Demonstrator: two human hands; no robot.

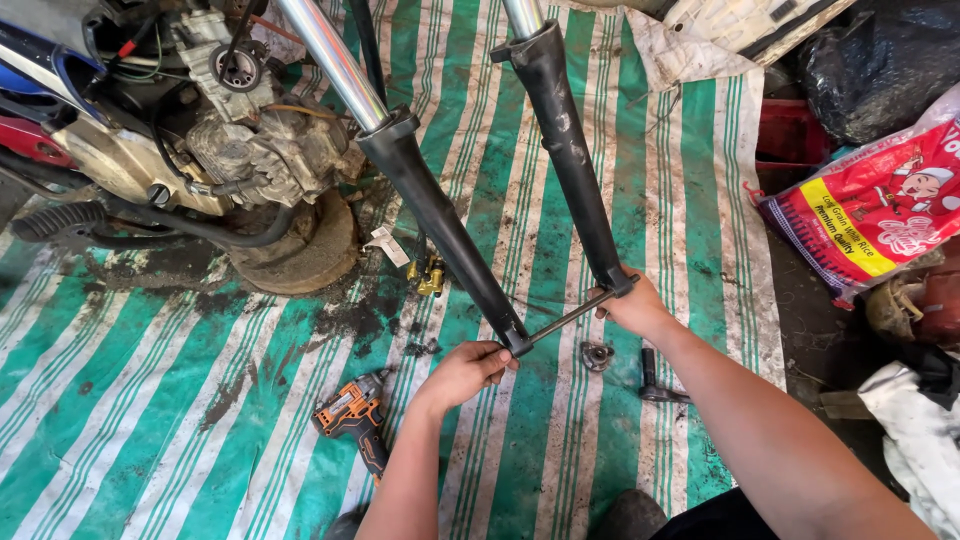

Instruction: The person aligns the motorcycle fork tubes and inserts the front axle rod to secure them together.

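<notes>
The left hand (462, 372) is closed around the lower end of the left fork leg (440, 225), steadying it, while the right hand (634, 308) clamps the foot of the right fork leg (575, 150). A thin axle rod (572, 317) spans the two fork ends above the green striped tarp (150, 400). A cordless impact driver (352, 415) lies near left, below the engine (250, 140).
</notes>
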